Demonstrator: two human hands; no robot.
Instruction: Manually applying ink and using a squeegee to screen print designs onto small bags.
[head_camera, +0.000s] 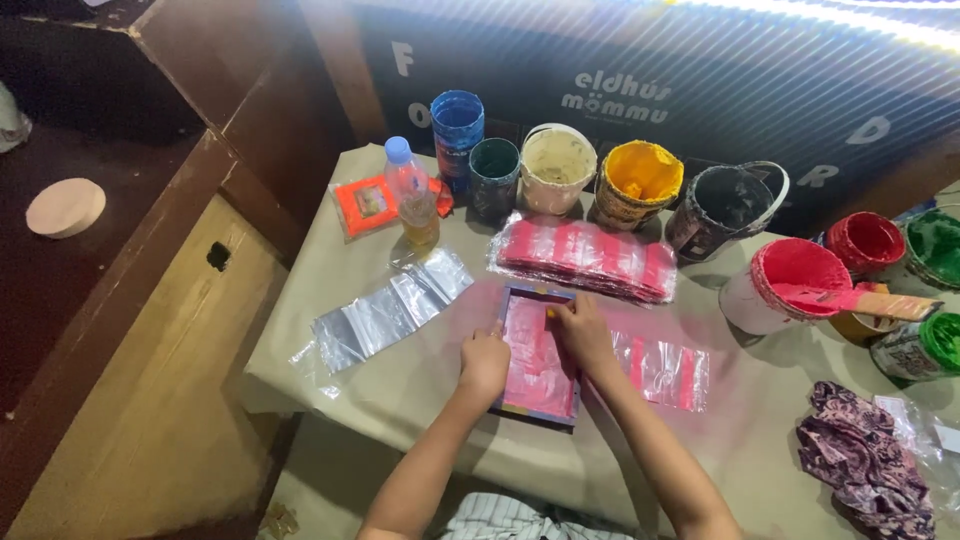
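Left hand (485, 362) and right hand (583, 332) press flat, fingers spread, gripping nothing, on pink screen frame (538, 357). Printed bags (588, 259) stacked at 12 o'clock; clear blank bags (390, 310) wait at 9 o'clock.

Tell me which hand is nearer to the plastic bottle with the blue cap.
Left. The left hand rests on the pink-smeared frame, on the side toward the bottle. The right hand lies on the same frame, further to the bottle's right.

pink frame (538, 362), yellow bucket (640, 180), purple patterned cloth (865, 455)
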